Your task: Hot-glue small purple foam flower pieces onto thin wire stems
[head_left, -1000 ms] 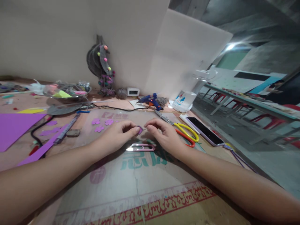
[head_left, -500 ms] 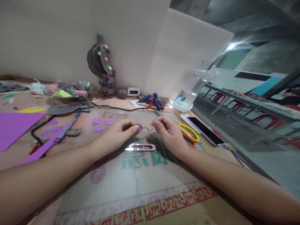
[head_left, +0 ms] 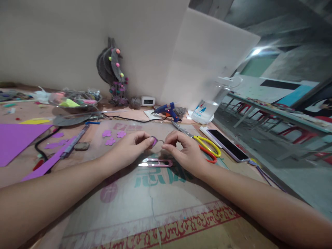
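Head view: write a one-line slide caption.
Two hands work a small purple piece and a thin strand above pink thread snips.

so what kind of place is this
Probably a shared craft workshop: there's a glue gun, purple felt-like flower cutouts and thread snips here, with another long worktable and red stools beyond.

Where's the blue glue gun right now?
In the head view, the blue glue gun lies at the back of the table, just right of centre, between the small white clock and the clear jug.
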`<state>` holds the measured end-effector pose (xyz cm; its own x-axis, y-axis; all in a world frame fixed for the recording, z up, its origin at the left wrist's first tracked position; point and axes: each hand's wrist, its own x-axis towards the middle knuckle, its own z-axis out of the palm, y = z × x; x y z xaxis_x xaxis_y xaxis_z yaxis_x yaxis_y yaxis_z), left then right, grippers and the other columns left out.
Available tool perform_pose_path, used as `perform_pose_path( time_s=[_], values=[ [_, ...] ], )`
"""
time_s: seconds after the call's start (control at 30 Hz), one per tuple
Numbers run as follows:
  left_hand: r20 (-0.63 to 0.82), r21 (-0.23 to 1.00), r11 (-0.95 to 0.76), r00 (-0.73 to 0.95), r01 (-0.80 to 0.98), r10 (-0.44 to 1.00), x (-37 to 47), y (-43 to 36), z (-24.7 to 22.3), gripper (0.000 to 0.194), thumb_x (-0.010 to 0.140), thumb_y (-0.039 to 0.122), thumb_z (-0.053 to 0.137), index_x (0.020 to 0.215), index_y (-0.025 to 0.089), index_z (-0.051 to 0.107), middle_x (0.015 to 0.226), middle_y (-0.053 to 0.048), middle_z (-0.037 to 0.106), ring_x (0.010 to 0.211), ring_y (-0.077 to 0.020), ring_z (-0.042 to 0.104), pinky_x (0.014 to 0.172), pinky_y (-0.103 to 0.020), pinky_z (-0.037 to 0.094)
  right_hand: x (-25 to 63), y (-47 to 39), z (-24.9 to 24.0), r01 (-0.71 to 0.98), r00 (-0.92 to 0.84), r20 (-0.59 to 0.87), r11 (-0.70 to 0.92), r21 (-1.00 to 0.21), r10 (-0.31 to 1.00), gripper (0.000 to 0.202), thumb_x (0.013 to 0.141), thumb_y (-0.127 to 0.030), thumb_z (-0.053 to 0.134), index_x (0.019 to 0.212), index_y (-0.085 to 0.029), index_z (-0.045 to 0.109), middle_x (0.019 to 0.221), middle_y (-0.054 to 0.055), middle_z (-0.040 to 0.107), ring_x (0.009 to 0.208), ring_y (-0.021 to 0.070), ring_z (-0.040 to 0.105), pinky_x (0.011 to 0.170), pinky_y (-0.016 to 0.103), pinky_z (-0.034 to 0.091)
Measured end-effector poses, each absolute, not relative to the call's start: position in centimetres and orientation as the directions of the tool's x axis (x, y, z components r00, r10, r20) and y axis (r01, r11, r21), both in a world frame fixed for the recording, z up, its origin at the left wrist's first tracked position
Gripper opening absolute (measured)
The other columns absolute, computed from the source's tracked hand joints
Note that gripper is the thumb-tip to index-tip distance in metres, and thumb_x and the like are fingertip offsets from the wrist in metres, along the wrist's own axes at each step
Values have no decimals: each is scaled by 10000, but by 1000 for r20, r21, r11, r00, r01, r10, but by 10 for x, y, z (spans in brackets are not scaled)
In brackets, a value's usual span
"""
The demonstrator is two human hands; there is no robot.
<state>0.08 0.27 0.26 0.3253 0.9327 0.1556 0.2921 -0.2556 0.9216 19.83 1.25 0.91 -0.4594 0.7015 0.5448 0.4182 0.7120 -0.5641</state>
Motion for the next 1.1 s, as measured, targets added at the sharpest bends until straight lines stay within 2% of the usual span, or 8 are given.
perform_pose_path(
  time_s=[0.17, 0.33, 0.53, 0.7, 0.8, 0.9, 1.1],
  values=[
    [149, 911, -257, 325, 321, 934, 1, 3, 3, 300, 850, 430, 469, 749, 167, 573, 672, 1, 573, 623, -132, 513, 556, -240, 378, 199, 13, 11, 404, -495, 547, 736, -543, 675, 173, 885, -268, 526, 741, -187, 574, 720, 12, 577, 682, 131, 530, 661, 284, 442],
    [165, 892, -290, 345, 348, 924, 1, 2, 2, 280, 832, 425, 503, 777, 176, 619, 710, 2, 617, 661, -141, 537, 606, -247, 387, 197, 13, 13, 461, -450, 549, 710, -533, 704, 153, 889, -237, 518, 966, -197, 645, 829, 30, 601, 736, 133, 545, 697, 287, 447],
    [149, 885, -287, 361, 367, 921, 1, 2, 1, 274, 804, 433, 540, 783, 179, 643, 725, -3, 638, 668, -151, 549, 596, -247, 392, 195, 17, 10, 408, -558, 427, 683, -606, 711, 129, 852, -230, 561, 757, -184, 636, 761, 21, 574, 729, 135, 547, 680, 277, 445],
    [161, 903, -277, 339, 328, 927, -1, 5, -1, 314, 839, 441, 490, 738, 169, 613, 692, -1, 607, 652, -144, 541, 593, -245, 396, 195, 17, 12, 410, -572, 306, 588, -697, 761, 128, 844, -223, 554, 744, -174, 617, 758, 16, 594, 717, 130, 556, 693, 277, 448],
    [193, 921, -281, 312, 270, 930, 0, 6, -2, 362, 870, 460, 433, 738, 166, 597, 662, 9, 578, 635, -135, 536, 601, -245, 404, 195, 16, 12, 421, -525, 296, 547, -724, 798, 147, 853, -249, 541, 750, -171, 611, 757, 17, 597, 720, 133, 559, 690, 277, 448],
    [168, 935, -251, 310, 251, 936, 1, 5, -1, 316, 838, 458, 504, 821, 167, 626, 727, -3, 622, 685, -144, 569, 646, -252, 425, 195, 16, 12, 430, -479, 310, 528, -733, 821, 159, 859, -277, 536, 773, -166, 611, 766, 23, 595, 714, 137, 556, 679, 278, 451],
    [155, 935, -240, 308, 261, 939, 1, 3, -1, 197, 807, 326, 559, 908, 172, 628, 866, -35, 661, 752, -157, 598, 657, -266, 443, 198, 18, 12, 415, -493, 313, 535, -736, 812, 257, 905, -336, 468, 784, -167, 617, 756, 26, 582, 734, 141, 557, 686, 274, 445]
  ],
)
